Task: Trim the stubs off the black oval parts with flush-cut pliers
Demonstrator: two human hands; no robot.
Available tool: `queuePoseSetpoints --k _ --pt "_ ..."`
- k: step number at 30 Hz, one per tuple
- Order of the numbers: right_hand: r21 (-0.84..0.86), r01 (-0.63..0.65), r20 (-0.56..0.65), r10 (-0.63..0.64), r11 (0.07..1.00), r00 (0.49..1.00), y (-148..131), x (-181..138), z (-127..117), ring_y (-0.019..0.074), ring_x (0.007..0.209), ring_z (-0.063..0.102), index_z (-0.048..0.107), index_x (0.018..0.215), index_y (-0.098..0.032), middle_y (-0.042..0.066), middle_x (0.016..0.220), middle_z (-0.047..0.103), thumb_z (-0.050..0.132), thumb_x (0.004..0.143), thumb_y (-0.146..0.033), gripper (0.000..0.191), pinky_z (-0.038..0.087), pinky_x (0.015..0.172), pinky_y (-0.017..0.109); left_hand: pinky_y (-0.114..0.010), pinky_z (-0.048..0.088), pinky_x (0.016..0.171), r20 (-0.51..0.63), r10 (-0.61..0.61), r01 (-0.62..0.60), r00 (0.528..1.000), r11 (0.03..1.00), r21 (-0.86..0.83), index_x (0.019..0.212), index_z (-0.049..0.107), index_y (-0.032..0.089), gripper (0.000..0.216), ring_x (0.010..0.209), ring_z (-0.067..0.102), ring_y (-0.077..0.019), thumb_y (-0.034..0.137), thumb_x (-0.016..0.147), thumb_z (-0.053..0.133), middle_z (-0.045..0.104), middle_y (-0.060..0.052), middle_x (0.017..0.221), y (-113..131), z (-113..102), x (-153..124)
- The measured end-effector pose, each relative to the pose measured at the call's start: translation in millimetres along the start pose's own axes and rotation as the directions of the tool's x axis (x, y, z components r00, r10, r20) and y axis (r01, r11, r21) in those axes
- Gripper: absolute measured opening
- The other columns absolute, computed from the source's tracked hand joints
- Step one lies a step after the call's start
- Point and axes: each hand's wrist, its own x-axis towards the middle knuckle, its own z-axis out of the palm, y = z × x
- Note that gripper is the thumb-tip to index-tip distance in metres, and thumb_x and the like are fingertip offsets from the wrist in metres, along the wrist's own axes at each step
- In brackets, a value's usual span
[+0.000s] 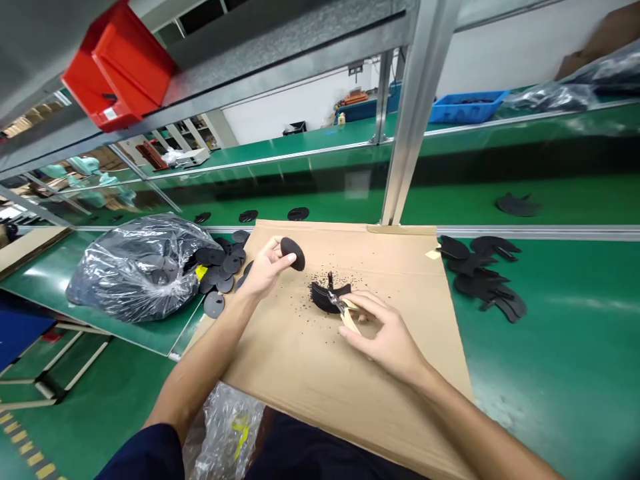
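Between the thumb and fingers of my left hand [267,268] is a round black disc [293,254], held up over the cardboard sheet [285,360]. My right hand [383,327] grips a pair of nippers [346,312] with pale yellow handles. Their metal jaws lie over a curved black piece [323,298] resting on the cardboard; whether they touch it I cannot tell. Small black crumbs [303,310] are scattered around that piece.
A clear plastic bag [140,267] spills black discs [230,263] at the left. Curved black parts [487,283] lie in a pile at the right. A metal post [407,120] rises behind the cardboard, and a red bin [117,70] sits on the upper shelf.
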Motion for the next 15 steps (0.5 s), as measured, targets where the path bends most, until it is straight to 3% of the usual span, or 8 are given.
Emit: queuePoseSetpoints --k 3,5,8,11,15 --pt "-0.053 0.013 -0.003 -0.013 0.998 1.0 2 -2 1 0.0205 0.088 0.07 0.071 0.113 -0.023 0.008 0.108 0.071 0.07 0.082 -0.028 0.031 0.061 0.079 0.034 -0.028 0.054 0.076 0.015 -0.009 0.011 1.0 0.989 -0.145 0.094 0.05 0.023 0.046 0.073 0.065 -0.0132 0.05 0.075 0.083 0.06 0.004 0.077 1 23 -16" --pt "-0.081 0.028 0.0 -0.028 0.996 1.0 5 -3 1 0.0215 0.089 0.071 0.071 0.114 -0.023 0.008 0.109 0.071 0.071 0.082 -0.028 0.032 0.062 0.082 0.036 -0.027 0.055 0.073 0.014 -0.012 0.014 1.0 0.985 -0.174 0.1 0.053 0.024 0.049 0.071 0.065 -0.013 0.051 0.074 0.084 0.06 0.004 0.077 -2 32 -22" --pt "-0.137 0.057 0.004 -0.057 0.989 0.998 8 -4 1 0.0247 0.1 0.07 0.071 0.116 -0.022 0.009 0.113 0.071 0.071 0.084 -0.03 0.033 0.061 0.089 0.04 -0.027 0.055 0.071 -0.014 0.018 -0.02 1.0 0.982 -0.188 0.107 0.055 0.024 0.052 0.072 0.066 -0.0132 0.05 0.074 0.085 0.063 0.003 0.08 -7 39 -27" --pt "-0.194 0.088 0.039 -0.082 0.977 0.996 8 -5 0 0.0268 0.108 0.069 0.07 0.119 -0.022 0.01 0.116 0.071 0.072 0.086 -0.031 0.034 0.059 0.095 0.042 -0.026 0.055 0.074 -0.035 0.074 -0.079 0.997 0.98 -0.181 0.094 0.055 0.023 0.04 0.078 0.067 -0.0134 0.045 0.077 0.084 0.066 0.001 0.086 -13 43 -34" --pt "-0.203 0.072 0.093 -0.054 0.977 0.994 6 -7 0 0.0268 0.109 0.068 0.068 0.124 -0.024 0.01 0.117 0.071 0.074 0.087 -0.035 0.039 0.058 0.096 0.045 -0.026 0.053 0.076 0.043 0.077 -0.07 0.996 0.989 -0.132 0.087 0.056 0.021 0.03 0.082 0.066 -0.0144 0.039 0.084 0.08 0.067 -0.001 0.087 -18 53 -49"
